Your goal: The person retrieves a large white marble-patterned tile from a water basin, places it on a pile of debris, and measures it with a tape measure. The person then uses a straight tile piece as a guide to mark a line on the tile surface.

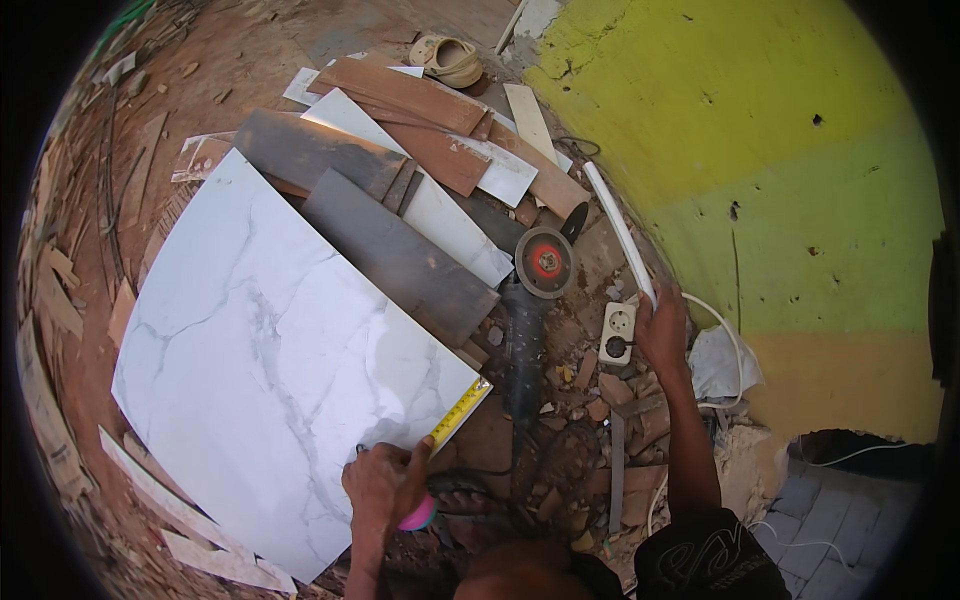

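My left hand grips a yellow tape measure with a pink case; its blade lies along the right end of a white marble-patterned tile. My right hand is closed around the lower end of a long white strip, beside a white socket block with a dark plug in it. Between my hands an angle grinder lies with its red-centred disc facing up.
Stacked brown and grey tile offcuts lie beyond the marble tile, with a beige clog at the back. Broken rubble covers ground around the grinder. A painted yellow-green wall stands right, a cable near its base.
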A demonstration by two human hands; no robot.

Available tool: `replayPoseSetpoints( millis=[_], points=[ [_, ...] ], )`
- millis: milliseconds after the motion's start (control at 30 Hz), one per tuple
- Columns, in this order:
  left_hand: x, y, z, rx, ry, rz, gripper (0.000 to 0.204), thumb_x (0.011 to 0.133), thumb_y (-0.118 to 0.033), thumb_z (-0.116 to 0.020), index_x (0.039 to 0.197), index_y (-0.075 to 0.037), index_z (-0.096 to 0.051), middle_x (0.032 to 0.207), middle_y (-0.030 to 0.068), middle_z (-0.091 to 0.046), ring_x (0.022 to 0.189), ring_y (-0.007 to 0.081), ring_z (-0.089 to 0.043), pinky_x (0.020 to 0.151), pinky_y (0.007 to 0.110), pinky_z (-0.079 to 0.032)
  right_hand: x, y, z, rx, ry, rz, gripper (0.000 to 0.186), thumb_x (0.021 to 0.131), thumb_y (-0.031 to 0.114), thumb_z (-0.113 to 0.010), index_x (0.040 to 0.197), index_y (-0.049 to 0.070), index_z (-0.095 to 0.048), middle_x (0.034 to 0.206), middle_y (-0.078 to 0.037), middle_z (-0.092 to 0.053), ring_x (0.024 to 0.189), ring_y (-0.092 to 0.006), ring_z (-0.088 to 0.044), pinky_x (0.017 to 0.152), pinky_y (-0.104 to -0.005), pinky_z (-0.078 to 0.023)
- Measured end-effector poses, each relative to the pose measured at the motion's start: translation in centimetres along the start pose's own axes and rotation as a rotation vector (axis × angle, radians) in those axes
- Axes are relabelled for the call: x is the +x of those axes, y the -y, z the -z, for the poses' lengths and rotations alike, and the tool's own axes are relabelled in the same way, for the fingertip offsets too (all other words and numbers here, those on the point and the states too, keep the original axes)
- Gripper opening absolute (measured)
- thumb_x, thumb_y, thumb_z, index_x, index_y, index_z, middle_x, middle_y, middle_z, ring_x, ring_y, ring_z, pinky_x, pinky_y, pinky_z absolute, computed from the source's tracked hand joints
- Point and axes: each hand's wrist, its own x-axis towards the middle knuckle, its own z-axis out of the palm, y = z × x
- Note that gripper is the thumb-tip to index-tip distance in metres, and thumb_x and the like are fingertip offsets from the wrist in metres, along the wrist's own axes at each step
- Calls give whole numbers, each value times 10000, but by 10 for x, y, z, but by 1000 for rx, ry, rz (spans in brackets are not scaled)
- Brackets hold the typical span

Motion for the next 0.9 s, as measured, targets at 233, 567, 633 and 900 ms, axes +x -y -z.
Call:
replayPoseSetpoints(
  millis=[233, 567, 633, 900],
  points=[
    [-1, -2, 2, 28, 21, 7, 504, 888, -476, -642, 690, -25, -749, 568, 204, -624, 592, 400, -639, 667, 452, -508, 61, -43, -6, -62, 0, 152, 314, 923, 97, -599, 1180, -83, -579, 1102, -310, -573, 1013, -500, -570, 870, -535, -455],
    [-1, -5, -1, 26, -11, -7, 491, 887, -458, -647, 694, -19, -750, 580, 204, -630, 601, 410, -639, 678, 462, -512, 67, -82, -7, -341, -256, 233, 289, 949, 62, -552, 1220, -29, -595, 1151, -238, -600, 1098, -402, -581, 918, -496, -449],
    [-2, -7, -1, 35, -5, 6, 490, 889, -459, -645, 698, -20, -751, 583, 202, -632, 607, 412, -639, 682, 460, -514, 52, -70, -3, -281, -309, 179, 303, 951, 53, -538, 1240, -20, -590, 1184, -230, -601, 1068, -394, -602, 908, -490, -463],
    [-1, -2, 0, -7, -28, 6, 511, 894, -466, -644, 665, -20, -737, 555, 196, -610, 589, 402, -624, 669, 463, -502, -61, 97, 25, 699, 373, 162, 338, 944, -37, -515, 1265, 39, -590, 1016, -194, -655, 967, -285, -665, 796, -380, -519]
  ],
)
